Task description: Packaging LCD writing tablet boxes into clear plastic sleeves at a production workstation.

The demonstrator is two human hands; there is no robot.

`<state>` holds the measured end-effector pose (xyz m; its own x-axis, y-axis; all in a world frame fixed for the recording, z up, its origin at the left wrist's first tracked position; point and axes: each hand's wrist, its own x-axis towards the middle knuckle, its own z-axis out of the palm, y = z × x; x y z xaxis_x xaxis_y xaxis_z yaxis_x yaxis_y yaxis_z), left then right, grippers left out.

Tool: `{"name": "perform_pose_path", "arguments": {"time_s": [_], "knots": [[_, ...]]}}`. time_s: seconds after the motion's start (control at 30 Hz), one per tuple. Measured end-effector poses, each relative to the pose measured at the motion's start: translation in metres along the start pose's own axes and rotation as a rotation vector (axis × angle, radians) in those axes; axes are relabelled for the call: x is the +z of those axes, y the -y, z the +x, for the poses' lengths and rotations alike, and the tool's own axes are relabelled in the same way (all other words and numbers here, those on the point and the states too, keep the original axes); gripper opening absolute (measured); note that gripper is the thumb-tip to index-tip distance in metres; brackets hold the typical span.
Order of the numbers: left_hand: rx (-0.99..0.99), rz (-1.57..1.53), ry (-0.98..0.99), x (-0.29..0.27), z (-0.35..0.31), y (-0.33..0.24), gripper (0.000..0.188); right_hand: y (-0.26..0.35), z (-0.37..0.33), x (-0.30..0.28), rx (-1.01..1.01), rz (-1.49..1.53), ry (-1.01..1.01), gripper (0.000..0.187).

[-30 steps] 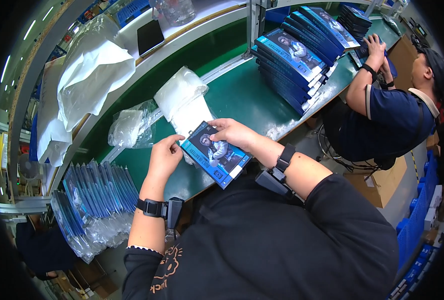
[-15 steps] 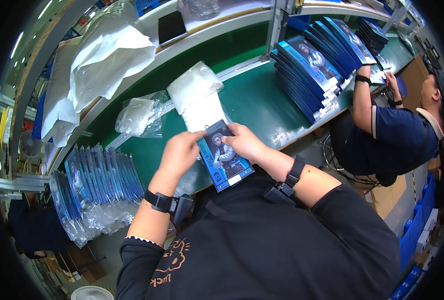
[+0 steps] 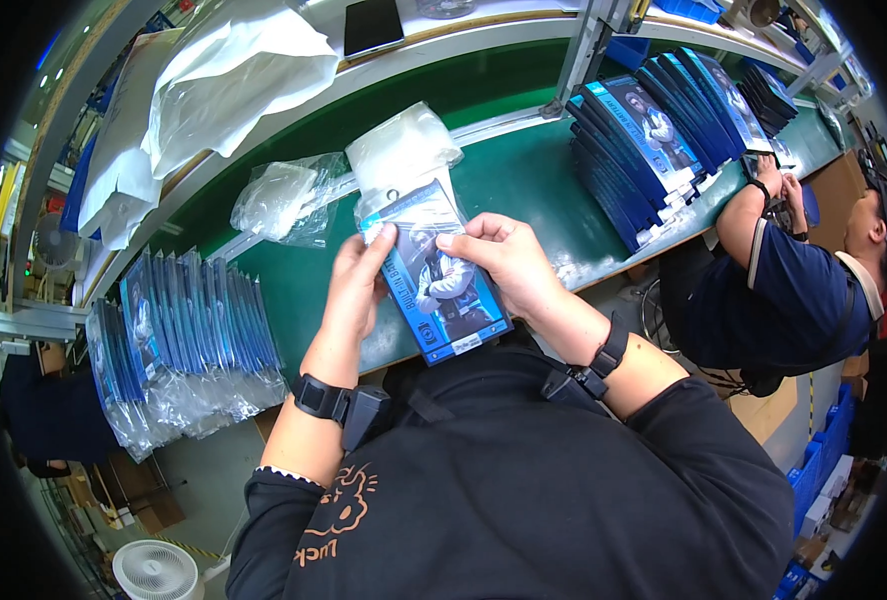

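Observation:
I hold a flat blue box with a printed figure [image 3: 442,283] over the near edge of the green table [image 3: 519,185]. My left hand [image 3: 357,283] grips its left edge and my right hand [image 3: 504,262] grips its right edge. A clear plastic bag [image 3: 404,203] covers the box's far end. The box tilts, near end toward my chest.
A row of bagged blue boxes [image 3: 179,335] stands at my left. Crumpled clear bags [image 3: 286,197] and white bags [image 3: 401,150] lie behind the box. A stack of blue boxes [image 3: 654,140] lies to the right, where a co-worker in a dark blue shirt [image 3: 789,290] works.
Both hands have drawn the box closer to my body and turned it more upright. The clear bag now sits over its far end.

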<state>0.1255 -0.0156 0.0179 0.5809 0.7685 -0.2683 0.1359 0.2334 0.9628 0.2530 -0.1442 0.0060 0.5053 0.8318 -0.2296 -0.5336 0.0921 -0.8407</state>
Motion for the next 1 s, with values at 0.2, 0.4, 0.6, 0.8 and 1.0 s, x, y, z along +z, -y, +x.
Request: {"name": "perform_pose_path", "arguments": {"time_s": [0.2,0.4,0.6,0.8,1.0], "knots": [[-0.186,-0.549,0.207,-0.034,0.006,-0.005,0.026,0.006,-0.007,0.016,0.140,-0.416,0.245,0.042],[-0.317,-0.832,0.370,-0.029,-0.027,-0.001,0.029,0.015,-0.008,0.032,-0.323,-0.678,0.421,0.094],[-0.384,-0.467,0.720,-0.055,-0.074,-0.030,0.048,0.050,-0.017,0.083,-0.975,-0.638,0.103,0.022],[-0.291,-0.828,0.317,-0.074,-0.082,-0.047,0.060,0.015,-0.017,0.140,-0.326,-0.767,0.657,0.031],[0.331,-0.481,-0.273,-0.128,-0.108,-0.090,0.054,-0.005,-0.004,0.177,-0.142,-0.365,1.179,0.059]]}}
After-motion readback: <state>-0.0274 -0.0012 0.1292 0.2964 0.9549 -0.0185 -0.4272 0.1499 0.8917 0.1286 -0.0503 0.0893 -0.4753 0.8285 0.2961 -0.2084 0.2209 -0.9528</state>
